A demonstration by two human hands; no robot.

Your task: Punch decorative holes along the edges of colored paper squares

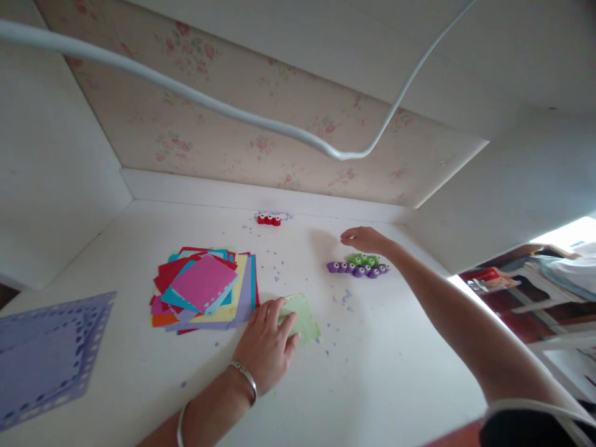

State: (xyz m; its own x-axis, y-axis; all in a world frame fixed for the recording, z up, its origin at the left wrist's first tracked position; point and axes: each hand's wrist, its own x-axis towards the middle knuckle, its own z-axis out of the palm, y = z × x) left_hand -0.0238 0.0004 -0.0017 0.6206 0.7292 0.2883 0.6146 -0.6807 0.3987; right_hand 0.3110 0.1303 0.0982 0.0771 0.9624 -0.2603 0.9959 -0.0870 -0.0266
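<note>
My left hand (pixel 267 341), with a silver bangle at the wrist, grips a light green paper sheet (pixel 305 320) on the white tabletop. Its thumb lies over the sheet and the other fingers are bent at the left edge. My right hand (pixel 365 239) hovers above the table with its fingertips drawn together; anything between them is too small to make out. Just below it stand several small purple craft punches (pixel 358 269) with round white tops. Green craft punches (pixel 364 259) of the same shape sit right behind them.
A stack of coloured paper squares (pixel 205 282) lies left of the green sheet. Purple sheets with punched edges (pixel 41 360) are at the far left. Three red craft punches (pixel 269 220) stand near the back wall, and purple paper bits (pixel 347 298) are scattered about. A white cable (pixel 223 108) hangs across above.
</note>
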